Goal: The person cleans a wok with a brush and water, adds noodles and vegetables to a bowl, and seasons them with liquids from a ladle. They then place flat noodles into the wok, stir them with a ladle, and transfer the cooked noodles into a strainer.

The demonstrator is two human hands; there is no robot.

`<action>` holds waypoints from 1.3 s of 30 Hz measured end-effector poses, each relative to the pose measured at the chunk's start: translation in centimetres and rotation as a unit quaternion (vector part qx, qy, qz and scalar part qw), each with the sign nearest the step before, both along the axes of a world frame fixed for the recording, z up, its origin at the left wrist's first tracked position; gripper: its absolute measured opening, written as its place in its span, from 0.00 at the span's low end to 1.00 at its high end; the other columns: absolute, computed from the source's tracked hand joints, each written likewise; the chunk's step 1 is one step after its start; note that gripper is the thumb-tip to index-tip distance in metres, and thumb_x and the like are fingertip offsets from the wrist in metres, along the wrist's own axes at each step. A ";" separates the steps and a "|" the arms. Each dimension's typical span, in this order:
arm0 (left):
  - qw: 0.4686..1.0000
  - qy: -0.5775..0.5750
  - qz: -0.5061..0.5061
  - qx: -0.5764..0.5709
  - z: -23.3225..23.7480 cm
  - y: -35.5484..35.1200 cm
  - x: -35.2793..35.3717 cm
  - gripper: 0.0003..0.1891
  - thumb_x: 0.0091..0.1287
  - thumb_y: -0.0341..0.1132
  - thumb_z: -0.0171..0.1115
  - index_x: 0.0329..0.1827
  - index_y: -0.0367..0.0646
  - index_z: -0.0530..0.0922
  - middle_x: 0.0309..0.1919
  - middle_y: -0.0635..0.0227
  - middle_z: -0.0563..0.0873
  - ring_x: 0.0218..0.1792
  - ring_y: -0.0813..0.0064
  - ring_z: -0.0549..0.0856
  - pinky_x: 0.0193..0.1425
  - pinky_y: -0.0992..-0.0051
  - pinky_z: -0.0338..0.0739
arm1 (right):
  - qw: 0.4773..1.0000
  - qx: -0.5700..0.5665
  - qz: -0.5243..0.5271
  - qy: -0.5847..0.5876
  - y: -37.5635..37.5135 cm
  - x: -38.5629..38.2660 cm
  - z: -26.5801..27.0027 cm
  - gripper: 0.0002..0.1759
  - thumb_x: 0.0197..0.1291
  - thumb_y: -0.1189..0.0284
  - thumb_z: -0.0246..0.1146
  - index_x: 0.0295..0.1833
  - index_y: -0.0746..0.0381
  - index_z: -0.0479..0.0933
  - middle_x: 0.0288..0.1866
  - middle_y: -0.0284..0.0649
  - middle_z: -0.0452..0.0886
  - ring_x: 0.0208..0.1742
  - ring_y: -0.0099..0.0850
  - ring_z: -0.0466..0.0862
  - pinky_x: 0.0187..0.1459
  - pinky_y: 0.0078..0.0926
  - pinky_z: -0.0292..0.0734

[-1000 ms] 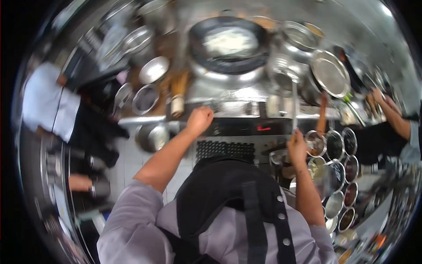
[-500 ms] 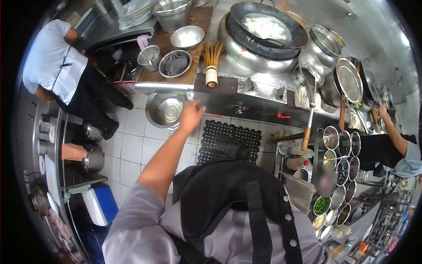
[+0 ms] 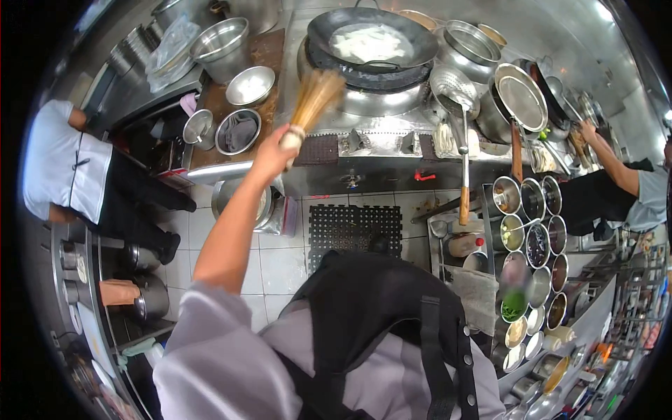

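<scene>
My left hand (image 3: 271, 150) is closed around the pale handle of a bamboo wok brush (image 3: 316, 101). Blurred bristles point up and away, close to the front of the stove (image 3: 385, 105). Beyond them sits a large black wok (image 3: 320, 33) holding white pieces (image 3: 371, 43) in pale liquid. To the left of the brush, a metal bowl with a grey cloth (image 3: 239, 133) rests on the brown board (image 3: 269, 70). My right hand is out of view.
A perforated skimmer (image 3: 448, 87) and round strainer (image 3: 521, 98) lie at the right. Several ingredient bowls (image 3: 537, 245) fill the right counter. One co-worker (image 3: 66, 161) stands left; another person's hand (image 3: 588, 131) reaches in at the right. A black mat (image 3: 355, 229) covers some floor.
My left hand, empty before, has taken hold of the wok brush and lifted it from the stove's front edge. The whole view has shifted; the wok now appears further left.
</scene>
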State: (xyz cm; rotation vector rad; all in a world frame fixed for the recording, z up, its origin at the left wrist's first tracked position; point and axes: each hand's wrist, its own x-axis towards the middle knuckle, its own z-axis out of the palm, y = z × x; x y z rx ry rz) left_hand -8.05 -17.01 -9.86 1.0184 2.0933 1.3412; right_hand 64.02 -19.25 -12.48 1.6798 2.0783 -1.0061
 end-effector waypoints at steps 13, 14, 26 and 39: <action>0.912 0.380 -0.100 -0.117 14.0 -8.6 2.4 0.29 0.53 0.32 0.66 0.62 0.50 0.81 0.47 0.57 0.82 0.48 0.51 0.84 0.54 0.57 0.79 | 1.000 0.005 0.030 0.009 -3.3 3.0 -5.2 0.23 0.62 0.65 0.66 0.60 0.64 0.79 0.46 0.54 0.87 0.49 0.50 0.87 0.50 0.40 0.81; 0.912 0.380 -0.100 -0.115 14.0 -8.2 2.8 0.29 0.53 0.32 0.66 0.62 0.50 0.81 0.47 0.57 0.82 0.48 0.51 0.84 0.54 0.57 0.79 | 1.000 0.006 0.029 0.008 -3.0 2.8 -4.7 0.23 0.62 0.65 0.66 0.60 0.64 0.79 0.46 0.54 0.87 0.49 0.50 0.87 0.50 0.40 0.81; 0.892 0.387 -0.152 -0.174 12.6 1.3 1.4 0.30 0.51 0.34 0.73 0.62 0.52 0.83 0.49 0.56 0.85 0.52 0.51 0.84 0.59 0.58 0.79 | 0.999 0.020 0.019 0.016 0.6 -0.6 -3.8 0.21 0.63 0.69 0.62 0.60 0.64 0.78 0.43 0.61 0.85 0.49 0.59 0.84 0.51 0.50 0.79; 0.742 0.577 -0.135 -0.312 18.4 4.6 0.1 0.27 0.49 0.28 0.71 0.56 0.54 0.83 0.45 0.61 0.82 0.51 0.55 0.83 0.53 0.58 0.80 | 0.991 -0.015 0.090 0.093 13.0 -0.4 -11.6 0.19 0.67 0.68 0.54 0.62 0.59 0.74 0.57 0.55 0.80 0.59 0.59 0.79 0.56 0.53 0.74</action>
